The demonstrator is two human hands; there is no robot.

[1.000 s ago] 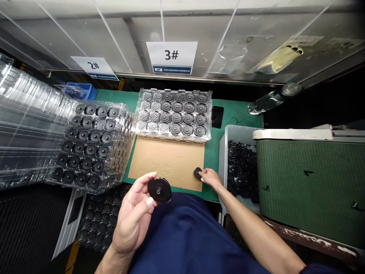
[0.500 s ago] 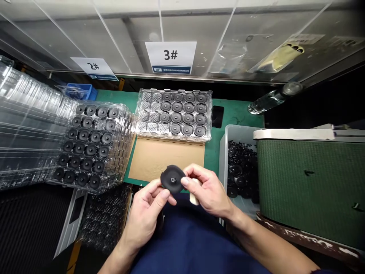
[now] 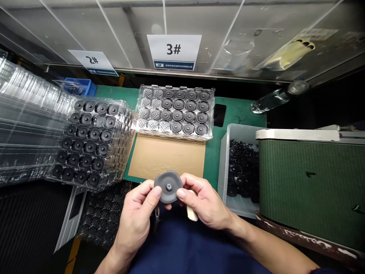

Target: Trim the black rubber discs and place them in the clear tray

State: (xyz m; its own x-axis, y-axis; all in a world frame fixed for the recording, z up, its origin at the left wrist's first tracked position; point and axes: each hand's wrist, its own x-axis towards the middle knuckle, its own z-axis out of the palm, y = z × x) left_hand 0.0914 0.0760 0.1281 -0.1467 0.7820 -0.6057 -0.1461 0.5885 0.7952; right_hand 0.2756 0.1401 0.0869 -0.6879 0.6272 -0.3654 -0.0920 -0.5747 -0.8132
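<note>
Between my two hands I hold a round black disc (image 3: 168, 196) with a small raised hub, its face turned up toward me. My left hand (image 3: 138, 213) pinches its left rim, thumb on top. On the right rim, my right hand (image 3: 203, 199) grips it the same way and also keeps a cream-coloured piece (image 3: 192, 214) tucked in the palm. What that piece is, I cannot make out. Beyond my hands lies a brown cardboard sheet (image 3: 165, 154). Behind it sits a clear plastic tray (image 3: 145, 123), partly filled with similar discs; several pockets at its left are bare.
Stacked clear trays (image 3: 121, 133) with discs stand at left. A translucent bin (image 3: 228, 167) of black parts is at right, beside a green conveyor belt (image 3: 310, 182). A phone-like black slab (image 3: 220, 115), a bottle (image 3: 279, 97) and a blue box (image 3: 90, 88) lie toward the back.
The disc has come slightly down and left and now faces me more fully. My left thumb has moved up onto its left rim.
</note>
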